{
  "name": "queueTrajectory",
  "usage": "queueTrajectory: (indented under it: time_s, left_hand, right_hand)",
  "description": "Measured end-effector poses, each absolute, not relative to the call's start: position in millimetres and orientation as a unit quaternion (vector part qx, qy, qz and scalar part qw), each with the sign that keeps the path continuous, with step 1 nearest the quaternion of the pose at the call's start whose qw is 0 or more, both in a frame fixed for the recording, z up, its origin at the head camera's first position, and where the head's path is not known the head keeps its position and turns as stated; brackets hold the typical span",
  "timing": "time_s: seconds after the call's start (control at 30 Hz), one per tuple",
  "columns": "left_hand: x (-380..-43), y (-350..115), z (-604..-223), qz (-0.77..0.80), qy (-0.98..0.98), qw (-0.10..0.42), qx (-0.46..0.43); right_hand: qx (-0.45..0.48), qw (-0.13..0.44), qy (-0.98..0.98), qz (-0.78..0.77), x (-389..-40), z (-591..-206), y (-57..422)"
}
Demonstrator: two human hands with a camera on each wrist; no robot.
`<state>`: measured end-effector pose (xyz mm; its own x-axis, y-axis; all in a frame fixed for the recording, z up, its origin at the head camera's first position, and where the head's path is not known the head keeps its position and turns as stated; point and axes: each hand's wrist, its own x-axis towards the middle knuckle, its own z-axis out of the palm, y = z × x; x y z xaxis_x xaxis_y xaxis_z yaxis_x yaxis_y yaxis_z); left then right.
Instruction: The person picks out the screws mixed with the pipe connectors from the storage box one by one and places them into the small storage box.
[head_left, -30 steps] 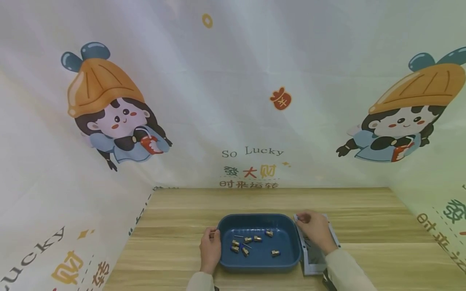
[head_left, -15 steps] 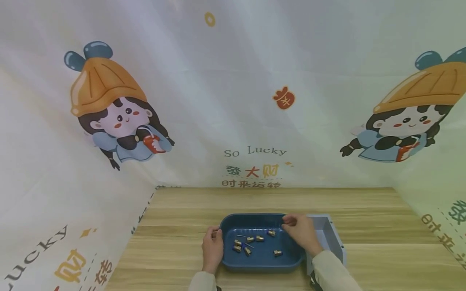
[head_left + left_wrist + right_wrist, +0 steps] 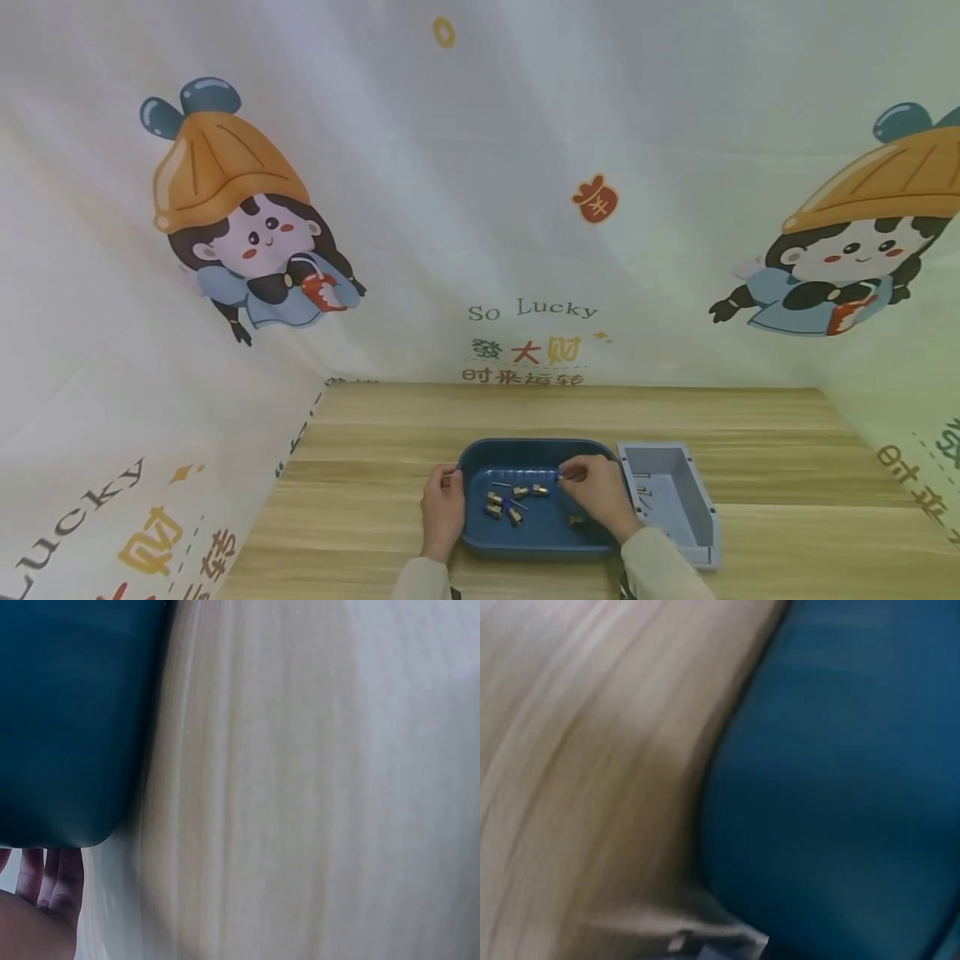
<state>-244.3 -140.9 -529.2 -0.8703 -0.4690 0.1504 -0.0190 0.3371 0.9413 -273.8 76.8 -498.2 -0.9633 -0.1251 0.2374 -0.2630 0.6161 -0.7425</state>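
A dark blue tray stands on the table, with several brass hex fittings, some with blue parts, and thin metal screws or pins inside. My left hand grips the tray's left rim; in the left wrist view its fingers show below the tray's corner. Over the right part of the tray, my right hand pinches a brass fitting between thumb and fingertips, which partly cover it. The right wrist view holds mostly the tray's outer wall, and no fingers appear there.
To the right of the tray stands a light grey bin with several screws along its left side. Both rest on a wooden table. A printed cloth hangs behind and at the sides.
My right hand has moved left from above the grey bin, across the tray's rim, to a brass fitting inside the tray. The bin's inside has come into sight. My left hand stays at the rim.
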Motion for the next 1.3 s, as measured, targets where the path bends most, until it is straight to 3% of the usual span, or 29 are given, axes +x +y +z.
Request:
queueTrajectory:
  time_s: [0.73,1.3]
  left_hand:
    - [-247.9,-140.3,-532.4,-0.554,-0.792,0.201,0.161]
    - [-247.2,-141.0,-532.4,-0.545,-0.798,0.205,0.157]
  right_hand:
    - [0.204,0.054,-0.897,0.388,-268.7,-518.2,49.9]
    - [0.193,0.045,-0.924,0.326,-271.8,-522.9,32.1]
